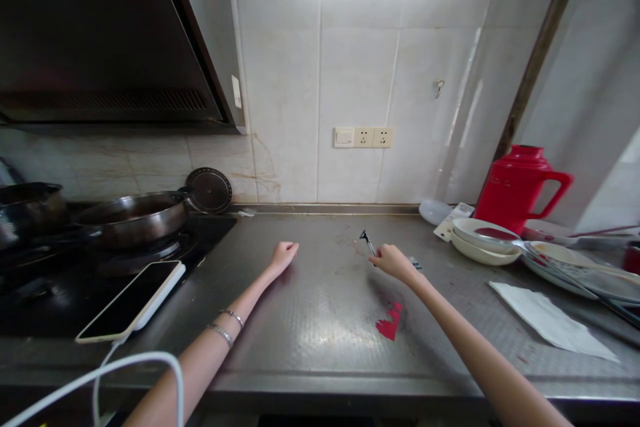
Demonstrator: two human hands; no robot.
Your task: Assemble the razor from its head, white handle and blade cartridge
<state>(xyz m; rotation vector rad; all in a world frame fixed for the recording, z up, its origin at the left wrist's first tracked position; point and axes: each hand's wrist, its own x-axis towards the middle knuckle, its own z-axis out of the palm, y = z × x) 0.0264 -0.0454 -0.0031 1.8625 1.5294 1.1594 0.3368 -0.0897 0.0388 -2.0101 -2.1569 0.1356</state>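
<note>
My right hand (393, 261) is closed around the handle of a razor (371, 244), a slim tool with a small dark crosswise head and a metallic neck. The head points up and left, over or on the steel counter (325, 293); I cannot tell if it touches. A bit of the handle shows past the far side of the hand. My left hand (285, 256) rests on the counter as a loose fist, with nothing visible in it. Nearer the front edge lies a ragged red patch (390, 321), apparently stuck to the steel, below my right hand.
On the left are a gas stove with a steel pan (135, 223), a pot (30, 213), and a phone (133, 300) on a white cable. To the right stand a red thermos jug (515, 187), stacked bowls (485, 250), plates and a white paper napkin (553, 323).
</note>
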